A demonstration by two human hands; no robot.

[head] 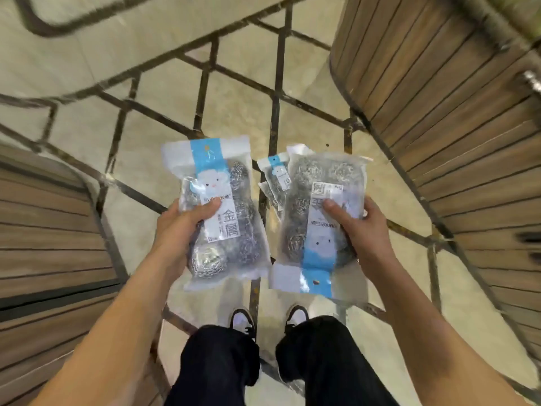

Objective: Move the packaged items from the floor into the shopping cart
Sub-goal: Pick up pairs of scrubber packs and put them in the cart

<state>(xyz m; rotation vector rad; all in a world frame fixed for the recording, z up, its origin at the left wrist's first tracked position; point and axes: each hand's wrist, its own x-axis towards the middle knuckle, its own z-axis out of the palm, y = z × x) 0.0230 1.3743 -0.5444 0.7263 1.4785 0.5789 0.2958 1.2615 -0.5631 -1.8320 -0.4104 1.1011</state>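
**Both hands loaded, packs over cart grid**

Left hand (178, 227) grips a pack (218, 212) of steel scourers, thumb curled over the front label, blue header strip pointing to 12 o'clock. Right hand (358, 227) grips a second pack (319, 218) the same way, but flipped: its blue strip points to 6 o'clock. The two packs sit just beside each other, not touching.

More packs (275, 178) lie lower down, showing in the gap at 12 o'clock between the held ones, partly hidden by the right pack; can't tell whether they rest on the grid or on the floor.

The cart's wire grid (205, 86) runs under everything, with the pale floor (73, 54) showing through. Slatted wood panels flank it: one at 9 o'clock (44, 230), one at 2–3 o'clock (453, 98). Dark trousers (219, 370) and shoes (243, 317) at 6 o'clock, standing over the grid bars. Frame edges are motion-blurred.
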